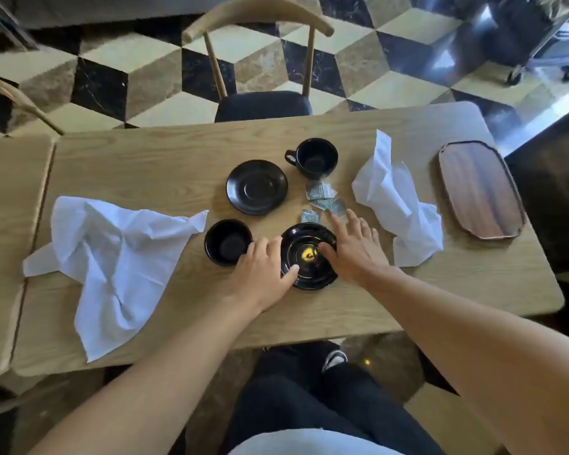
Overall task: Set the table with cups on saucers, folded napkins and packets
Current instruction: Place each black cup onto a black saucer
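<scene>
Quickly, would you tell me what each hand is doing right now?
Left hand: open, thumb resting on the near saucer.
Right hand: open, thumb on the saucer's rim.

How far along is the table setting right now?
Barely started. Done: nothing; both cups, near and far, stand on the table beside the saucers. In hand: left hand and right hand rest on the near saucer. Left: far saucer bare, both napkins crumpled, packets loose.
</scene>
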